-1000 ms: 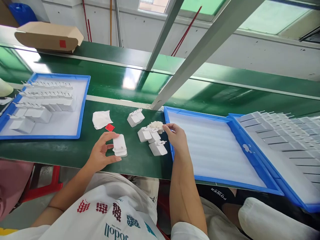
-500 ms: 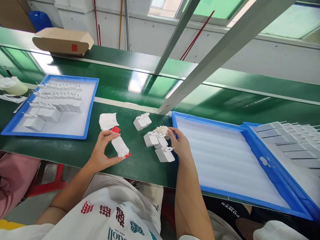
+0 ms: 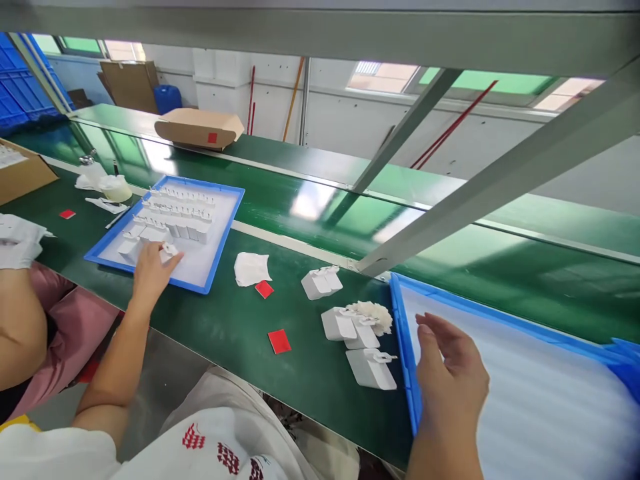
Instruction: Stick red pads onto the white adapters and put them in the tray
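My left hand [image 3: 153,275] reaches over the near edge of the left blue tray [image 3: 194,287], its fingers closed on a small white block [image 3: 169,251] that is mostly hidden. Rows of similar white blocks [image 3: 187,228] with thin upright pins stand in that tray. Over the left rim of the right blue tray [image 3: 406,357], my right hand [image 3: 453,367] is held with thumb and fingers apart, nothing visible between them. Just left of it are several white blocks [image 3: 371,369] and a cream-coloured crumpled clump [image 3: 376,315].
Two red squares [image 3: 279,341] and a white cloth [image 3: 251,269] lie on the green table [image 3: 215,333]. A grey slanted post [image 3: 480,180] rises behind. At left sit another person's arm [image 3: 20,327], a jar [image 3: 116,188] and a cardboard box [image 3: 23,175].
My left hand has moved left from the red squares to the left tray, carrying a white block. My right hand has left the clump and moved right. The view has shifted left.
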A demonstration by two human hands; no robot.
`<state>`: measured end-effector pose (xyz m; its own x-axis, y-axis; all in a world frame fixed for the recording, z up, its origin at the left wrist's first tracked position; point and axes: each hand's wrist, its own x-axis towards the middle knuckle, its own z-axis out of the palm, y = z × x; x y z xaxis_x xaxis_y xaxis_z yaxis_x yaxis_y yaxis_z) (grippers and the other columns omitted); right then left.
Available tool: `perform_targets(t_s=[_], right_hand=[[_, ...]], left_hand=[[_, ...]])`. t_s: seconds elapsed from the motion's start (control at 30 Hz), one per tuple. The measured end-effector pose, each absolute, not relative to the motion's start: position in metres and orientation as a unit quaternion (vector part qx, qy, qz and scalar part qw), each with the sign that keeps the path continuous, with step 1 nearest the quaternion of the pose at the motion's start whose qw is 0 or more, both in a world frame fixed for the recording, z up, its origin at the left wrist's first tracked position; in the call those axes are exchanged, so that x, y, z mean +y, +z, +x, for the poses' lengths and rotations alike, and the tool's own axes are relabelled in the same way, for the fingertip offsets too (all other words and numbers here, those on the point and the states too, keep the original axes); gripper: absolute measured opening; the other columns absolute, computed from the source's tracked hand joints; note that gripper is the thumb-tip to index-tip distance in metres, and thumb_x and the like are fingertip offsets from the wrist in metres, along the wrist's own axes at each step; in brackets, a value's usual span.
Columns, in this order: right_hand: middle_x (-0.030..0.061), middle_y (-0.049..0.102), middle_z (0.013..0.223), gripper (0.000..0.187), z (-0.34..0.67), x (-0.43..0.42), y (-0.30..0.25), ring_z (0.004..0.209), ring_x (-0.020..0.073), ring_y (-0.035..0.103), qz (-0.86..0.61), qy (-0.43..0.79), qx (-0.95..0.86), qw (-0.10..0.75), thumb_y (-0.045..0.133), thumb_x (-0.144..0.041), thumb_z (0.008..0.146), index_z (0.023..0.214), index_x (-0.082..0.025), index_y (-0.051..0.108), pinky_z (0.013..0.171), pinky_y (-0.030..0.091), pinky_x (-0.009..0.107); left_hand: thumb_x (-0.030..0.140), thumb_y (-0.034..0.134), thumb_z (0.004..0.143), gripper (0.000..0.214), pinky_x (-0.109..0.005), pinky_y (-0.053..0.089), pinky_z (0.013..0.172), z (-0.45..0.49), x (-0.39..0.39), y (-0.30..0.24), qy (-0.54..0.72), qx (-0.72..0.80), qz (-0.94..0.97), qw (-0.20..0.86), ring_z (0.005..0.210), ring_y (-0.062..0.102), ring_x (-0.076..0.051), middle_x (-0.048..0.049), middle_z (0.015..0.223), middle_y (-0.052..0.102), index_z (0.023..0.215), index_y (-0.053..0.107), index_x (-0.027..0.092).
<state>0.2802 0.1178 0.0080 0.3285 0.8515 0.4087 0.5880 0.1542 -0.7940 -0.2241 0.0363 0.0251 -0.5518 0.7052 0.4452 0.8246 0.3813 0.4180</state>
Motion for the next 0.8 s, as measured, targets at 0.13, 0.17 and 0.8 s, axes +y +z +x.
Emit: perform_targets(t_s=[0.13, 0.17, 0.8], right_hand=[[0.0127, 0.073, 0.115, 0.040, 0.263, 0.102, 0.031, 0.113, 0.0309, 0.067, -0.615, 0.106, -0.613, 0.485, 0.056, -0.050, 0.090, 0.113, -0.019, 0.068, 0.102, 0.050, 0.052], [0.0123, 0.073, 0.114, 0.038, 0.258, 0.101, 0.037, 0.112, 0.0297, 0.068, -0.597, 0.095, -0.639, 0.476, 0.055, -0.048, 0.091, 0.112, -0.019, 0.068, 0.100, 0.052, 0.050], [0.0195, 0.042, 0.157, 0.059, 0.154, 0.188, 0.076, 0.152, 0.0397, 0.027, -0.449, -0.021, -0.892, -0.050, 0.072, 0.000, 0.072, 0.128, -0.014, 0.059, 0.121, 0.022, 0.067]], left_hand=[[0.059, 0.063, 0.082, 0.056, -0.054, 0.044, 0.094, -0.252, 0.020, 0.040, -0.165, -0.897, -0.383, 0.147, 0.110, 0.055, -0.040, -0.0202, 0.113, 0.065, 0.110, 0.061, 0.011], [0.061, 0.063, 0.081, 0.058, -0.056, 0.043, 0.094, -0.257, 0.019, 0.041, -0.146, -0.908, -0.357, 0.163, 0.112, 0.054, -0.041, -0.0205, 0.115, 0.066, 0.111, 0.063, 0.011], [0.067, 0.062, 0.079, 0.075, -0.076, 0.021, 0.111, -0.272, 0.038, 0.020, -0.268, -0.902, -0.304, 0.150, 0.145, 0.027, -0.052, -0.0268, 0.154, 0.037, 0.129, 0.048, 0.013]])
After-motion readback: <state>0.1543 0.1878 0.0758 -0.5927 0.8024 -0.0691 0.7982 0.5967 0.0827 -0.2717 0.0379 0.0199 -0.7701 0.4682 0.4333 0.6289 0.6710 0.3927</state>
